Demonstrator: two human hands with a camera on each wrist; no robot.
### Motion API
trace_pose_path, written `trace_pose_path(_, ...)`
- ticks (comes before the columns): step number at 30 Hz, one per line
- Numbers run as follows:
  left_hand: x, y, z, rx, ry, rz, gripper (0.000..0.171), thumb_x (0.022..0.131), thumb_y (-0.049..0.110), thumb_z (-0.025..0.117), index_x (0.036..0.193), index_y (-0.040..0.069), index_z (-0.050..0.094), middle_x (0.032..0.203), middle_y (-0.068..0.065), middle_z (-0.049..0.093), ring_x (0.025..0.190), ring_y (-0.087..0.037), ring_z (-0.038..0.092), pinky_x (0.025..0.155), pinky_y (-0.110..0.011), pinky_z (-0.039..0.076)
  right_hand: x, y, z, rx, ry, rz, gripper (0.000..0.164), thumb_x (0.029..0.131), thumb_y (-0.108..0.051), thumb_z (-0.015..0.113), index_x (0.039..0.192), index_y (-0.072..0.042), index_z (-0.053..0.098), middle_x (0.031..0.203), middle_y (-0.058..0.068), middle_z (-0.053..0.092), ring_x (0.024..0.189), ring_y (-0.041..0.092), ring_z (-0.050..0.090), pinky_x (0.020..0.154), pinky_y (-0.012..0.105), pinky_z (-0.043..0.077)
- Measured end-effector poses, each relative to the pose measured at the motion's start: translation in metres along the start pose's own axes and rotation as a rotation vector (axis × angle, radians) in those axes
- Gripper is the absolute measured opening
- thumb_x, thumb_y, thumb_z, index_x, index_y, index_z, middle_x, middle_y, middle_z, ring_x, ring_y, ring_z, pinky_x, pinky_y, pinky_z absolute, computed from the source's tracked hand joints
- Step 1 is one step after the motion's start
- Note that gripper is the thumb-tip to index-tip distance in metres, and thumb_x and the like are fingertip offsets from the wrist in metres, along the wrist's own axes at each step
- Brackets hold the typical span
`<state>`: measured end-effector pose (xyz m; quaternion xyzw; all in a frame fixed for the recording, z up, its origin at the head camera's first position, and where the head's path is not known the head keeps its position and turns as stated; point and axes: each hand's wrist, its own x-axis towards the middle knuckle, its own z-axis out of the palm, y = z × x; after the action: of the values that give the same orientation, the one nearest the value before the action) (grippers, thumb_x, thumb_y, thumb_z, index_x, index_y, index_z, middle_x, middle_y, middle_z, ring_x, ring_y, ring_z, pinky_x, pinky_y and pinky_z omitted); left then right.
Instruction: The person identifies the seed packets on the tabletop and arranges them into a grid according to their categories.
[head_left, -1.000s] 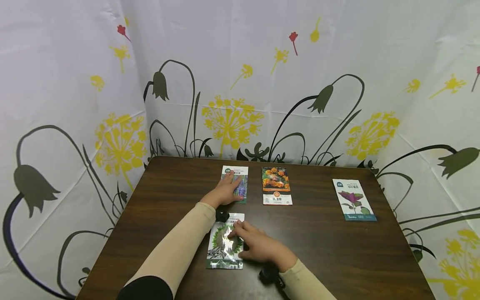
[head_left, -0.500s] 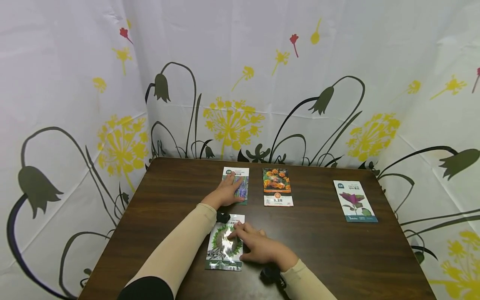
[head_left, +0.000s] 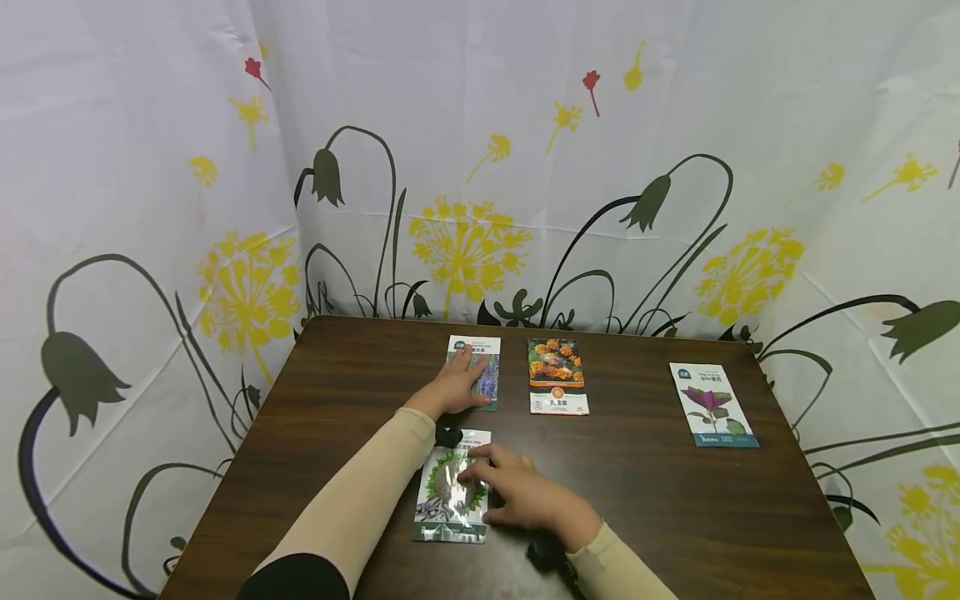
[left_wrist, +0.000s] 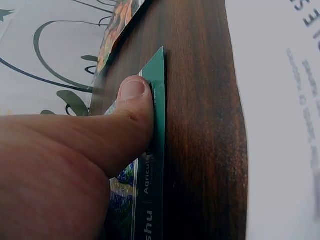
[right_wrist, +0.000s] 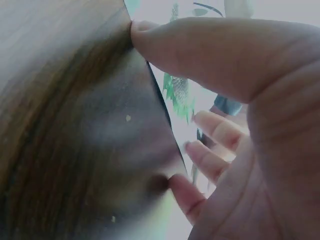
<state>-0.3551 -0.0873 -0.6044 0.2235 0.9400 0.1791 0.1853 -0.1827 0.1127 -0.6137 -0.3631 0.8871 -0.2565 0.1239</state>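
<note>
A seed packet with purple-blue flowers (head_left: 487,382) lies flat near the back of the table. My left hand (head_left: 453,387) rests on it with the fingers spread, and in the left wrist view its thumb (left_wrist: 135,102) lies along the packet's green bottom strip (left_wrist: 157,120). Nearer to me lies a seed packet with a round sunflower head (head_left: 452,487), its upper left corner partly behind my left wrist. My right hand (head_left: 528,493) touches that packet from its right side, fingers over the picture. In the right wrist view, the thumb (right_wrist: 165,42) is at the packet's edge.
An orange-flower seed packet (head_left: 557,375) lies just right of the purple-blue one. Farther right is a packet with a purple bloom (head_left: 712,406). All lie on a dark brown wooden table (head_left: 622,500). A white flower-printed cloth (head_left: 480,92) hangs behind it.
The head view has shifted slightly, so everything sits a little lower. Both hands stay at their packets, and the packets keep their places.
</note>
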Motion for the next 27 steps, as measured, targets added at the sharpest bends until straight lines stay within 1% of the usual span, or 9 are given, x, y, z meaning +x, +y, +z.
trace_pose_path(3,-0.001,0.000,0.000,0.000,-0.006,-0.002,0.094,0.106,0.048,0.070,0.177,0.015,0.018,0.183,-0.024,-0.004,0.172,-0.042,-0.004,0.140,-0.057,0.005,-0.003,-0.003,0.000,-0.068,0.030,-0.044,0.065,0.092,-0.028,0.090,0.149,-0.035,0.061,0.166,0.005,0.047,0.147,0.026,0.053,0.102,0.041,0.043)
trace_pose_path(7,-0.001,0.001,0.000,-0.001,-0.008,-0.013,0.094,0.106,0.046,0.072,0.176,0.014,0.018,0.183,-0.024,-0.004,0.172,-0.042,-0.004,0.139,-0.060,0.006,-0.006,-0.007,-0.002,-0.105,0.053,-0.086,0.059,0.093,-0.028,0.090,0.146,-0.031,0.065,0.159,0.006,0.053,0.143,0.024,0.055,0.099,0.039,0.044)
trace_pose_path(11,-0.002,0.002,-0.001,0.005,-0.004,-0.008,0.093,0.106,0.047,0.071,0.176,0.014,0.019,0.183,-0.024,-0.003,0.172,-0.042,-0.003,0.140,-0.057,0.006,-0.009,-0.010,-0.003,-0.121,0.055,-0.090,0.055,0.093,-0.029,0.089,0.144,-0.030,0.067,0.154,0.005,0.056,0.140,0.022,0.056,0.101,0.040,0.047)
trace_pose_path(12,-0.002,0.002,-0.001,-0.001,-0.007,-0.007,0.093,0.106,0.045,0.070,0.176,0.014,0.019,0.183,-0.024,-0.004,0.171,-0.042,-0.004,0.139,-0.059,0.006,-0.010,-0.011,-0.004,-0.121,0.056,-0.093,0.055,0.093,-0.029,0.089,0.144,-0.030,0.067,0.152,0.005,0.057,0.139,0.023,0.056,0.102,0.041,0.048)
trace_pose_path(16,-0.002,0.003,0.000,-0.005,-0.009,0.004,0.092,0.107,0.045,0.070,0.176,0.013,0.019,0.183,-0.025,-0.003,0.171,-0.043,-0.003,0.139,-0.059,0.006,-0.016,-0.015,-0.009,-0.104,0.059,-0.111,0.052,0.094,-0.027,0.088,0.142,-0.027,0.068,0.147,0.008,0.059,0.134,0.026,0.060,0.105,0.048,0.052)
trace_pose_path(18,-0.001,0.002,0.001,-0.001,-0.007,0.001,0.093,0.107,0.046,0.070,0.176,0.014,0.018,0.183,-0.025,-0.004,0.171,-0.043,-0.003,0.139,-0.060,0.007,-0.017,-0.015,-0.012,-0.100,0.064,-0.106,0.051,0.095,-0.027,0.087,0.143,-0.026,0.068,0.146,0.008,0.059,0.132,0.026,0.061,0.106,0.048,0.053)
trace_pose_path(20,0.000,0.001,0.001,0.010,-0.001,0.001,0.093,0.106,0.048,0.070,0.177,0.015,0.019,0.183,-0.025,-0.003,0.172,-0.043,-0.003,0.140,-0.058,0.007,-0.018,-0.014,-0.014,-0.084,0.077,-0.102,0.051,0.096,-0.025,0.086,0.143,-0.023,0.068,0.142,0.008,0.061,0.127,0.024,0.063,0.105,0.047,0.055)
trace_pose_path(24,0.000,0.001,0.001,0.009,0.001,-0.002,0.093,0.106,0.048,0.070,0.176,0.015,0.019,0.183,-0.025,-0.003,0.172,-0.043,-0.002,0.140,-0.058,0.007,-0.020,-0.010,-0.016,-0.060,0.104,-0.096,0.050,0.097,-0.022,0.085,0.145,-0.019,0.068,0.134,0.002,0.062,0.117,0.015,0.063,0.102,0.038,0.056)
trace_pose_path(27,0.000,0.002,0.001,0.007,-0.002,-0.001,0.093,0.106,0.048,0.071,0.176,0.015,0.019,0.183,-0.024,-0.003,0.172,-0.042,-0.003,0.140,-0.058,0.007,-0.024,-0.009,-0.017,-0.059,0.097,-0.093,0.048,0.099,-0.023,0.083,0.145,-0.020,0.068,0.130,-0.002,0.062,0.113,0.011,0.062,0.100,0.034,0.056)
